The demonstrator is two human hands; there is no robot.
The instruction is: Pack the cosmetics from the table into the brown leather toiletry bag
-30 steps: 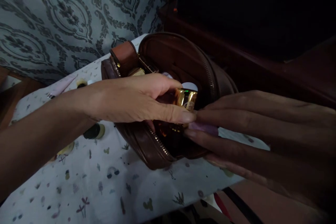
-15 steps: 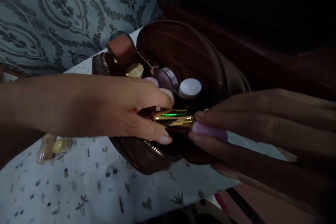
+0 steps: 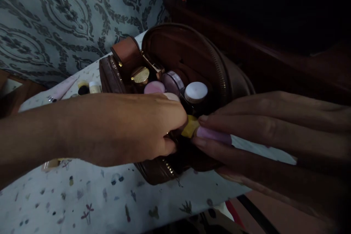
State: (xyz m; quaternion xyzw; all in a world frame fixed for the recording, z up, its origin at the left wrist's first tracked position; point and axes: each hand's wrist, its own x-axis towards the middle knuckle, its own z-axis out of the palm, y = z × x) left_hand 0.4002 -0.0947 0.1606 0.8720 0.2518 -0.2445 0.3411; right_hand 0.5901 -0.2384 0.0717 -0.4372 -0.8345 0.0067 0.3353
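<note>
- Reaches the left hand (image 3: 137, 128) down into the brown bag (image 3: 156, 173), fingers curled; cannot tell whether it is empty or gripping anything, so far out of view down there.
- Holds the purple item (image 3: 214, 135) between the fingers of the right hand (image 3: 274, 135), over the near part of the bag's open mouth.
- Shows a yellow piece (image 3: 189, 126) near the tips of both hands; cannot tell from here its exact support.
- Has at least 5 pieces inside already: the gold-lidded container (image 3: 140, 75), the pink lid (image 3: 154, 87), the clear round case (image 3: 173, 82), the white-capped container (image 3: 196, 92) and, partly hidden, the pale cap (image 3: 172, 97).
- Has at least 4 pieces outside, on the patterned cloth (image 3: 123, 204): the pink tube (image 3: 64, 87), the black-and-yellow item (image 3: 83, 87), the small white-capped bottle (image 3: 94, 87) and the tan bottle (image 3: 51, 164).
- Looks partway along, judging by pieces inside and out; lies open at the zip (image 3: 168, 167), not closed.
</note>
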